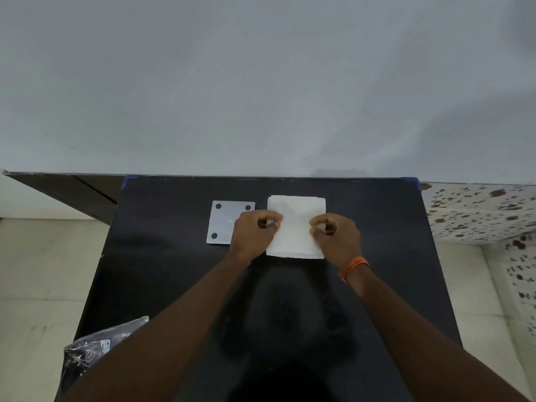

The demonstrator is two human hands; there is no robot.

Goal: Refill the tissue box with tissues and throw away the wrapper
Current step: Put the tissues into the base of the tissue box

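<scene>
The light in the room is soft and even, rather dim. The grey wall [261,82] carries faint broad shadows toward its right part. The dark tabletop [162,271] is glossy and gives a blurry reflection near the person. The white tissue stack [295,236] looks almost overexposed. The tabletop's edges splay outward from the wide lens.

Two bare forearms enter from the bottom of the frame, with no sleeves visible on either. The left hand [255,232] wears nothing. The right hand [338,237] has several thin orange threads [354,267] looped around its wrist, right of centre.
</scene>
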